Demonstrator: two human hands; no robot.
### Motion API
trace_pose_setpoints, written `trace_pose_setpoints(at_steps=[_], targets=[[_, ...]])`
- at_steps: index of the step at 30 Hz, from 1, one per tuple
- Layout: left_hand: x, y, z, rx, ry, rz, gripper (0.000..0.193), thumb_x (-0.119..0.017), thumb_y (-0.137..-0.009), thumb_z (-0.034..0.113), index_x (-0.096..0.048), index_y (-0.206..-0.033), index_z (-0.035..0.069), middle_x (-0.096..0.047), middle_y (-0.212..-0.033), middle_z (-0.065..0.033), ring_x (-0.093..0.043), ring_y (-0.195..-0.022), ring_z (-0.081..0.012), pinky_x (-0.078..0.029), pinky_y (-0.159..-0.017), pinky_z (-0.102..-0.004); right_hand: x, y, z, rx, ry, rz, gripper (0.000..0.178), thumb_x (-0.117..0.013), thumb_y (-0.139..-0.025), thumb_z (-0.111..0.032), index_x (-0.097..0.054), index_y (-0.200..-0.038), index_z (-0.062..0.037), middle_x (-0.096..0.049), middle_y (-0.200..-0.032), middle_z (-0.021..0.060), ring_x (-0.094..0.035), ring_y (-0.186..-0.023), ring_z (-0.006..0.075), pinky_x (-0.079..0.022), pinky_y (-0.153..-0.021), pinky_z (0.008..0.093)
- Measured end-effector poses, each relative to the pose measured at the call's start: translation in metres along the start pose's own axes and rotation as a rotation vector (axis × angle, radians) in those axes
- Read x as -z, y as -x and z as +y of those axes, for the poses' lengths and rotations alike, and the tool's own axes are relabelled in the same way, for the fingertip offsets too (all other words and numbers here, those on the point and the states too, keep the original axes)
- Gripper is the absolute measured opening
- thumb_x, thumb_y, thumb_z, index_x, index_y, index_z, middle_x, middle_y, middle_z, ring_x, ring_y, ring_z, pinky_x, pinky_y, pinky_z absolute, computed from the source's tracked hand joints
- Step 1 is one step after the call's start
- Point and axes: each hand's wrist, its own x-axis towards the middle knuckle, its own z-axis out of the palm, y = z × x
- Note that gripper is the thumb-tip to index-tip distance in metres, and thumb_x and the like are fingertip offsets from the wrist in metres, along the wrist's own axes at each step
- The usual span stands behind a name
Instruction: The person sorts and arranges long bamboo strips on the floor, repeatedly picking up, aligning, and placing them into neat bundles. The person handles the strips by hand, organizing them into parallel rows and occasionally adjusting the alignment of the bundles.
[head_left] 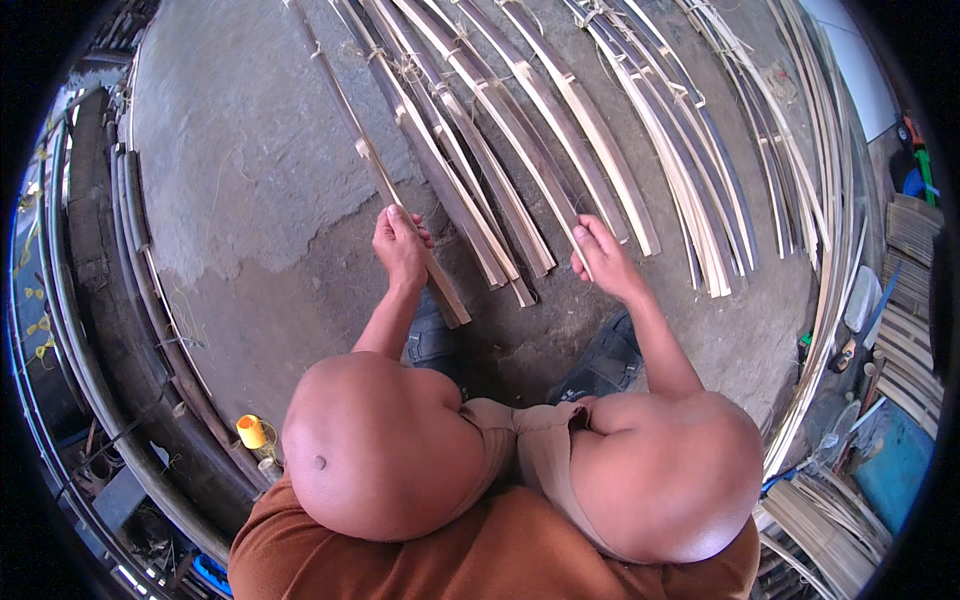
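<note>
My left hand (402, 242) is closed around a long split bamboo strip (340, 105), near its close end. That strip slants from the far left down to between my feet, with a pale patch at a node. My right hand (606, 260) grips the near end of another bamboo strip (513, 128), dark on one side and pale on the other. Between the two lie more bamboo strips (437, 180) on the concrete floor, side by side, with frayed fibres at their nodes. Further bamboo strips (612, 150) rest just right of the one in my right hand.
Loose bundles of bamboo strips (690, 170) fan out on the right, and long thin slats (848, 190) curve along that edge. Dark poles (133, 215) line the left side. A small yellow cup (251, 431) stands beside my left knee. Hand tools (853, 350) lie far right.
</note>
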Motion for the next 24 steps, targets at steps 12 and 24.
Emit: trace_pose_setpoints(at_steps=[12, 24], targets=[[0.020, -0.033, -0.017, 0.182, -0.014, -0.005, 0.033, -0.042, -0.106, 0.032, -0.052, -0.094, 0.003, -0.057, -0.081, -0.0082, -0.059, -0.059, -0.0153, -0.052, -0.049, -0.0306, 0.014, 0.008, -0.014, 0.087, 0.053, 0.138, 0.038, -0.039, -0.107, -0.036, -0.056, -0.103, -0.0020, -0.050, -0.061, -0.0008, -0.047, -0.053, 0.0082, -0.040, -0.051, 0.0258], [-0.046, 0.019, 0.018, 0.469, 0.076, -0.610, 0.036, -0.054, -0.103, 0.030, -0.053, -0.126, 0.002, -0.065, -0.100, -0.0061, -0.064, -0.087, -0.0155, -0.054, -0.079, -0.0319, -0.081, 0.032, 0.013, 0.169, 0.044, -0.040, 0.032, -0.039, -0.106, -0.033, -0.050, -0.109, -0.0023, -0.061, -0.064, 0.0109, -0.062, -0.059, 0.0226, -0.049, -0.056, 0.0383]])
